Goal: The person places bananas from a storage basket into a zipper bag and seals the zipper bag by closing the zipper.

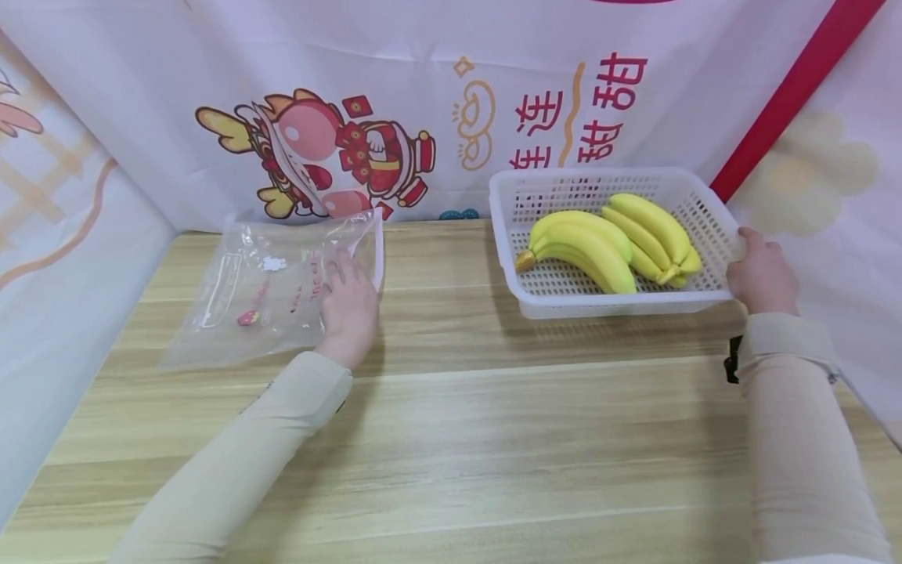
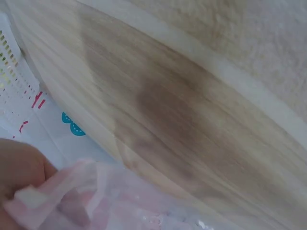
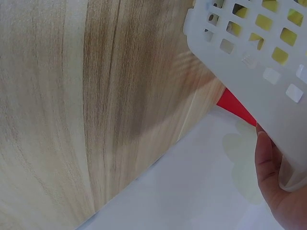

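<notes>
A clear plastic zip bag (image 1: 282,290) with pink print lies at the back left of the table. My left hand (image 1: 350,309) holds it near its right edge. In the left wrist view, the bag's crumpled film (image 2: 96,196) passes over the fingers, so part of the grip is hidden. On the right, my right hand (image 1: 764,274) grips the right end of a white plastic basket (image 1: 627,305). The fingers curl at its rim, as the right wrist view shows from below. Two bunches of yellow bananas lie inside, a left bunch (image 1: 581,239) and a right bunch (image 1: 655,231).
A wood-grain table (image 1: 486,446) extends under both arms. White printed cloth (image 1: 437,63) hangs along its back edge, close behind the bag and basket. More cloth (image 1: 49,274) closes off the left side. A red band (image 1: 789,102) runs down behind the basket.
</notes>
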{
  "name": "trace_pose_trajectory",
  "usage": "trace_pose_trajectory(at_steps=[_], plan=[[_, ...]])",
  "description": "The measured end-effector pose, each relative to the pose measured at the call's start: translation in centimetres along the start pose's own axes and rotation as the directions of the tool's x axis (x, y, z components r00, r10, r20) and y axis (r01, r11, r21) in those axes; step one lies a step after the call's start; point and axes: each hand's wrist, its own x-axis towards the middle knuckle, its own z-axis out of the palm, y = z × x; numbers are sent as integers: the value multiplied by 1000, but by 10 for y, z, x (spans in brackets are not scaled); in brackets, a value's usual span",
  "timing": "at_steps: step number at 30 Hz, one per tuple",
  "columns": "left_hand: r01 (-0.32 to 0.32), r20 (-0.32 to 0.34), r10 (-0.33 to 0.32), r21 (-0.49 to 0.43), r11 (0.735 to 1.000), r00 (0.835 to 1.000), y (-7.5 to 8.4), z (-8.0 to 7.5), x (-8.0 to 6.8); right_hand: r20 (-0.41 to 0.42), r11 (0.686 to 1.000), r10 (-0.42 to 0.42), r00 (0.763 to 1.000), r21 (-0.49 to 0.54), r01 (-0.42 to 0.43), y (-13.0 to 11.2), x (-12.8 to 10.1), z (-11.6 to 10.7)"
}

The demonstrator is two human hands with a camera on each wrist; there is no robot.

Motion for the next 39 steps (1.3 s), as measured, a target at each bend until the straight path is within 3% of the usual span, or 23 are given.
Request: trace_pose_trajectory(at_steps=[7, 13, 20, 27, 30, 39], plan=[[6, 54, -1, -81, 997, 999, -2, 1, 3, 7, 1000, -16, 1000, 12, 16, 2, 0, -3], [-8, -78, -9, -220, 975, 997, -5, 3, 1, 6, 1000, -12, 1000, 6, 12, 3, 2, -3], [-39, -226, -36, -317, 948, 973, -7, 3, 1, 21, 1000, 8, 1000, 10, -8, 0, 1, -4], [-9, -141, -58, -435, 900, 988, -6, 0, 2, 0, 1000, -19, 1000, -11, 19, -1, 1, -3], [-18, -145, -56, -465, 885, 988, -6, 0, 2, -7, 999, -28, 1000, -18, 28, -1, 1, -3], [-17, -103, -41, -506, 862, 994, -8, 0, 1, 7, 999, -30, 1000, -15, 30, -1, 1, -3]])
